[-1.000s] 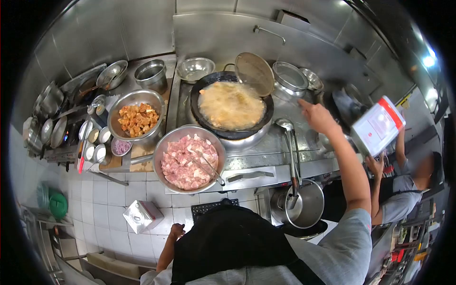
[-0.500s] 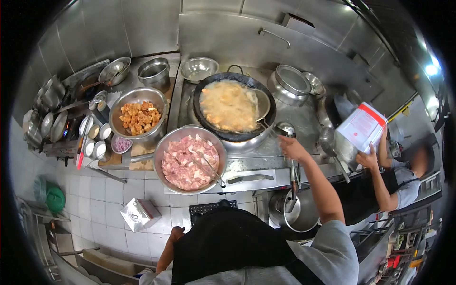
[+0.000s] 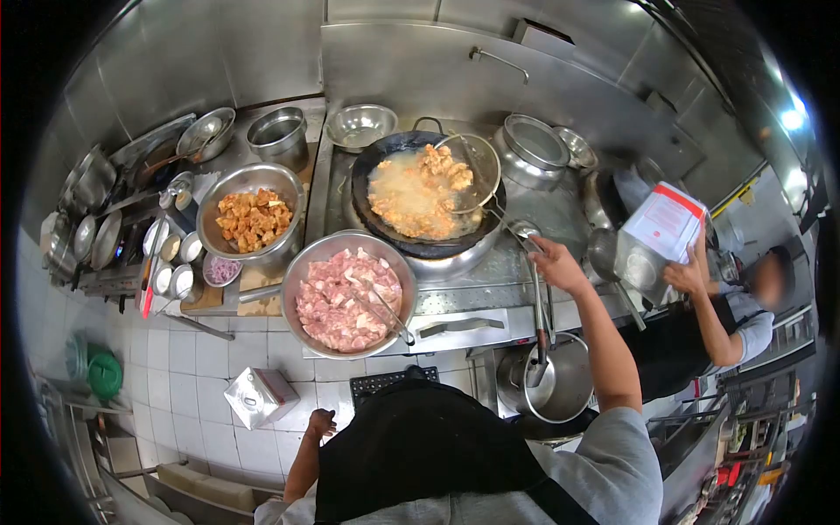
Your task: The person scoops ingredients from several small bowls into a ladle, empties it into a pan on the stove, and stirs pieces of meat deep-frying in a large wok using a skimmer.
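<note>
My right hand (image 3: 557, 263) is closed around the handle of a wire skimmer (image 3: 487, 170). The skimmer is tilted over the right side of a black wok (image 3: 368, 223), with browned fried pieces (image 3: 448, 168) gathered in its basket. Bubbling pale oil (image 3: 398, 179) and more frying pieces fill the wok below. My left hand (image 3: 322, 423) hangs low beside my apron, its fingers loosely apart and nothing visible in them. In front of me stands a steel bowl of raw cut meat (image 3: 348, 297) with tongs (image 3: 382, 306) resting in it.
A bowl of browned pieces (image 3: 254, 219) stands left of the wok. A ladle (image 3: 537, 306) lies on the counter at right. Further right, a co-worker's hands hold a large tin (image 3: 662, 229). Another tin (image 3: 261, 398) sits on the floor.
The skimmer has risen from the oil and now carries browned pieces. My right hand has shifted slightly right with its handle. My left hand's fingers have loosened.
</note>
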`<state>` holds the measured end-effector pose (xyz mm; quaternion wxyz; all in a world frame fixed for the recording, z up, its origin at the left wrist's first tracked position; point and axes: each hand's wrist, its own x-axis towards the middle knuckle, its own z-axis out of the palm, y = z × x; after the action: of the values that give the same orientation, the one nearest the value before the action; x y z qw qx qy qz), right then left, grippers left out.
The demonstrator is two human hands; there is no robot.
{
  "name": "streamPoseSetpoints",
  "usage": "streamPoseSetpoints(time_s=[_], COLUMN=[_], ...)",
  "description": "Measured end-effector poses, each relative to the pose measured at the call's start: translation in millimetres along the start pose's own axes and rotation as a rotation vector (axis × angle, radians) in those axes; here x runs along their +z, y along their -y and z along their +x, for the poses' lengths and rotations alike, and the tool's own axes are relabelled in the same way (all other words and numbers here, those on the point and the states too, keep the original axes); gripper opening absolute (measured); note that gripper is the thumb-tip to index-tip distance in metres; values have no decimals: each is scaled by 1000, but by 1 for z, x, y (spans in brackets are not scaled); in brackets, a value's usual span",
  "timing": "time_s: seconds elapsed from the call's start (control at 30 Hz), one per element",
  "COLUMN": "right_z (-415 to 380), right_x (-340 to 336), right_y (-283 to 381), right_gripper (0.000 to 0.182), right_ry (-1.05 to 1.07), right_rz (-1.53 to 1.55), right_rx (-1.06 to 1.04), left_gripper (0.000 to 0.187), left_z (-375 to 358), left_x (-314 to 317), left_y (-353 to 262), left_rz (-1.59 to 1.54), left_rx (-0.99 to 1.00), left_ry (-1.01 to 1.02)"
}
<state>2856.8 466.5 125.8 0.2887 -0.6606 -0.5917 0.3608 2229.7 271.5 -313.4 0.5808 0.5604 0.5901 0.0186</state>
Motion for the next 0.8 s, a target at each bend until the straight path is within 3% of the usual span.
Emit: streamPoseSetpoints(time_s=[0.03, 0.07, 0.13, 0.27, 0.67, 0.8], right_z=[0, 4, 5, -14, -35, -28], right_x=[-6, -10, -21, -25, -35, -21], right_y=[1, -4, -13, 31, 98, 113], right_gripper=[49, 49, 48, 46, 52, 50], right_ry=[-24, -108, -134, -143, -253, -137], right_rz=[-126, -321, -492, -665, -1034, -1153], right_rx=[-54, -289, -304, -252, -322, -348], left_gripper=[34, 34, 33, 31, 31, 30], left_z=[3, 5, 7, 15, -1, 0], left_x=[1, 3, 9, 19, 15, 20], left_y=[2, 5, 11, 27, 13, 24], left_rz=[1, -26, -14, 109, 75, 14], left_rx=[-5, -15, 29, 181, 36, 53], left_ry=[14, 30, 23, -23, 2, -31])
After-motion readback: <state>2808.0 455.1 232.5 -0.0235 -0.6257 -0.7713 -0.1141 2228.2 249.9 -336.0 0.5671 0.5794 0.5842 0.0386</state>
